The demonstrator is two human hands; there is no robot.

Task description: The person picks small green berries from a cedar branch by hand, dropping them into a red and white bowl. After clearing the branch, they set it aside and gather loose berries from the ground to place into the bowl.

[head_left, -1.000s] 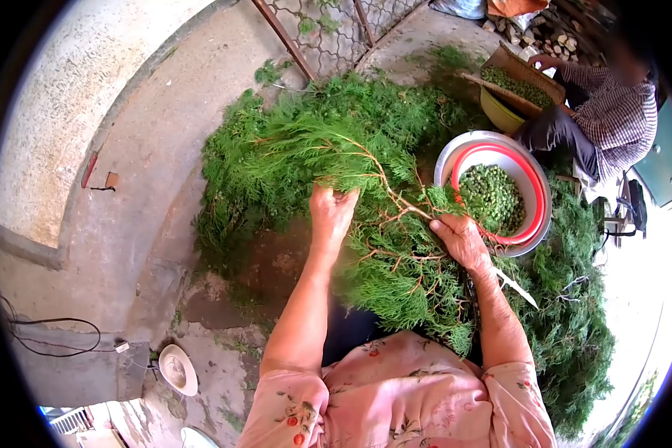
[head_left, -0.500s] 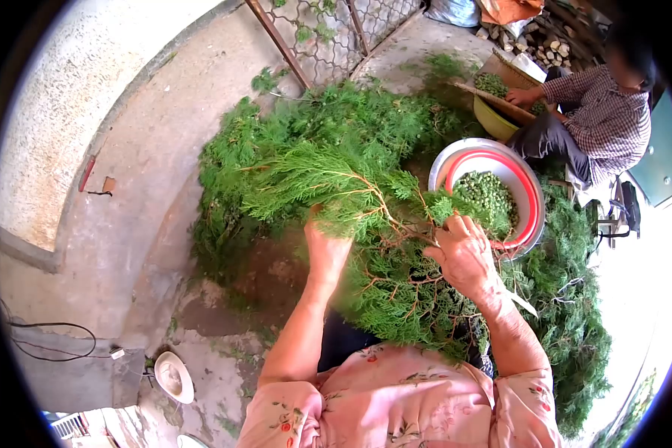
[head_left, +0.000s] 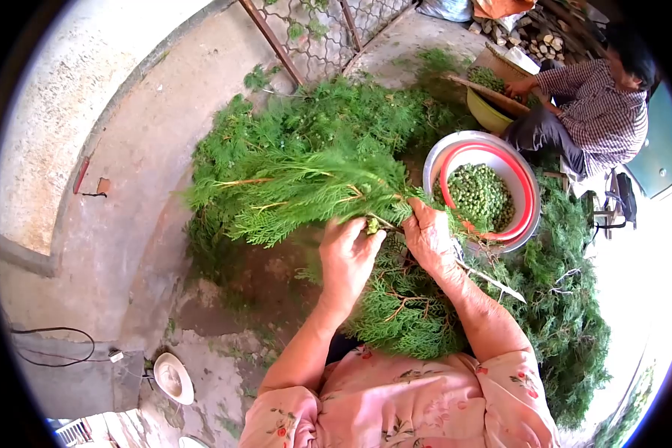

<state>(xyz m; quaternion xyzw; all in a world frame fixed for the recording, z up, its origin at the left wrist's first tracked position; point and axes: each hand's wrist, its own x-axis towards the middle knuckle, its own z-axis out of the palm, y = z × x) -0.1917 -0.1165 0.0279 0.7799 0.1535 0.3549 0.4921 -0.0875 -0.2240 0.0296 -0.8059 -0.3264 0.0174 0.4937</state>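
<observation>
A leafy green branch [head_left: 299, 196] stretches leftward in front of me, its cut stem sticking out to the lower right. My right hand [head_left: 429, 237] is closed round the stem of this branch. Just left of it, my left hand [head_left: 351, 257] pinches a small green cluster [head_left: 372, 225] between thumb and fingers, at the underside of the branch. Right of my hands stands a metal basin [head_left: 433, 160] with a red-rimmed bowl [head_left: 529, 196] inside, which holds many small green cones [head_left: 481, 196]. More foliage [head_left: 403, 310] lies across my lap.
A large heap of cut branches [head_left: 306, 119] lies beyond my hands, and more greenery [head_left: 560, 328] is on the right. A co-worker [head_left: 601, 112] sits at the upper right by a yellow-green basin [head_left: 487, 114]. A hat-like white object [head_left: 173, 378] is at lower left.
My right hand has moved left and slightly up with the branch, which now reaches farther left. My left hand has moved right, and the green cluster now shows in its fingers.
</observation>
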